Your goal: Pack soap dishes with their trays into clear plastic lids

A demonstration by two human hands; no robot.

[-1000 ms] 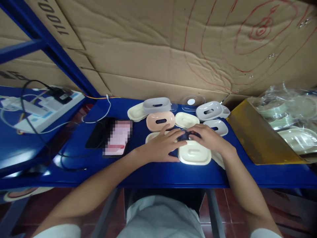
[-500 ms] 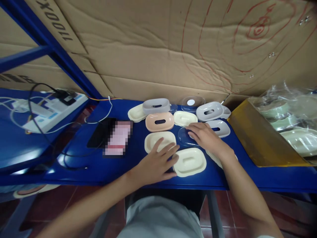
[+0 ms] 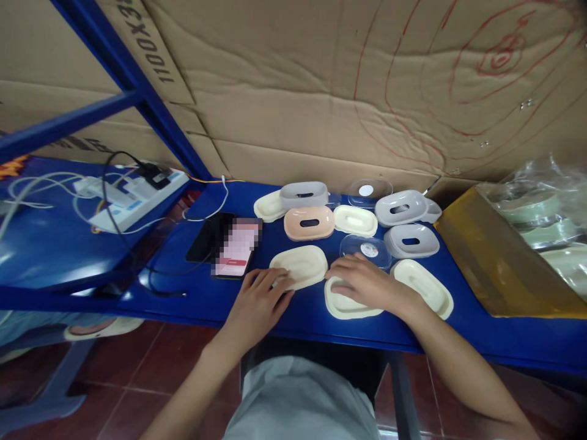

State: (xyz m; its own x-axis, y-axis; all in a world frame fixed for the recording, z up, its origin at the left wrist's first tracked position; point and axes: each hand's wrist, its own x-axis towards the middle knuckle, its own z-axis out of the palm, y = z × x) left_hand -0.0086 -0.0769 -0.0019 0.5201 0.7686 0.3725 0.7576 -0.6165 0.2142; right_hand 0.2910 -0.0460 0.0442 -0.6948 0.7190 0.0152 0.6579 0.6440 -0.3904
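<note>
My left hand point(image 3: 262, 300) is at the lower left edge of a cream oval plastic tray point(image 3: 302, 266), its fingertips on the rim. Its fingers are bent slightly and a little apart. My right hand point(image 3: 367, 282) lies over a second cream tray point(image 3: 349, 308), fingers stretched leftward across its upper part; the hand hides some of that tray. Just behind the right hand is a clear plastic lid point(image 3: 351, 245) with a round white sticker. To the right of that hand lies another cream tray point(image 3: 424, 290), tilted diagonally.
Behind are a peach slotted piece point(image 3: 309, 223), a small cream tray point(image 3: 355, 221) and several grey slotted pieces point(image 3: 413, 240). A phone point(image 3: 237, 247) lies left, near a power strip point(image 3: 142, 201) with cables. At right stands a cardboard box point(image 3: 468, 256) holding bagged pieces.
My left hand has drawn back leftward, off the front tray to the edge of the left tray. My right hand has come from the clear lid toward me, over the front tray. The view has shifted.
</note>
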